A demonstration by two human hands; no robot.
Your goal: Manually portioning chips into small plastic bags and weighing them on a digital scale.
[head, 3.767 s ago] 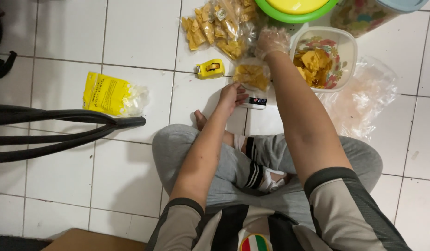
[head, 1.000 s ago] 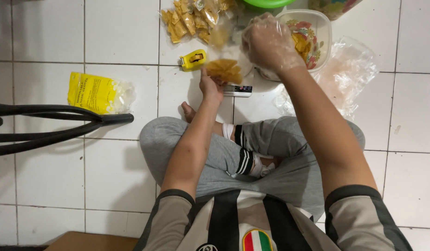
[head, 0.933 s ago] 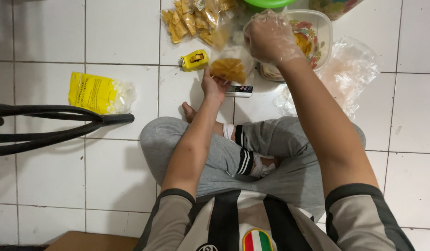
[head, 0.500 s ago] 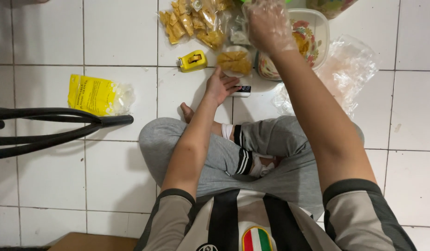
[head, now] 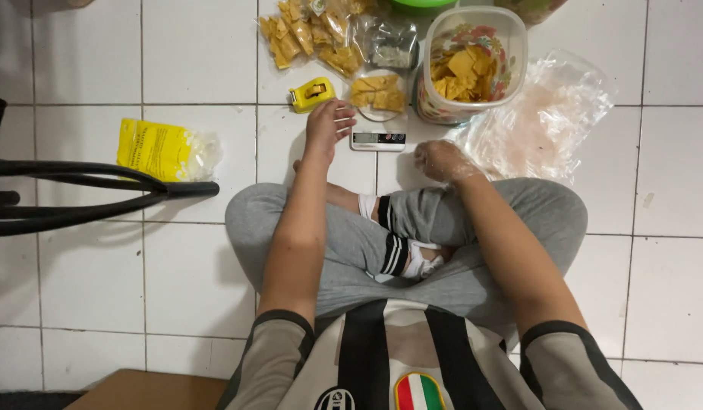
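I sit cross-legged on a white tiled floor. A small bag of yellow chips (head: 377,93) rests on a white digital scale (head: 377,140) in front of my legs. My left hand (head: 327,122) hovers just left of the scale, fingers apart, holding nothing. My right hand (head: 440,159), in a thin clear plastic glove, is lowered near my right knee, loosely curled and empty. A clear tub of yellow chips (head: 468,64) stands just right of the scale.
Several filled chip bags (head: 313,34) lie at the top. A yellow tape dispenser (head: 311,94) sits left of the scale. A heap of clear plastic bags (head: 541,114) is at right, a yellow packet (head: 163,149) and black tubing (head: 93,190) at left.
My right hand came down from the tub to my knee. The left hand has let go of the small chip bag, which now rests on the scale.
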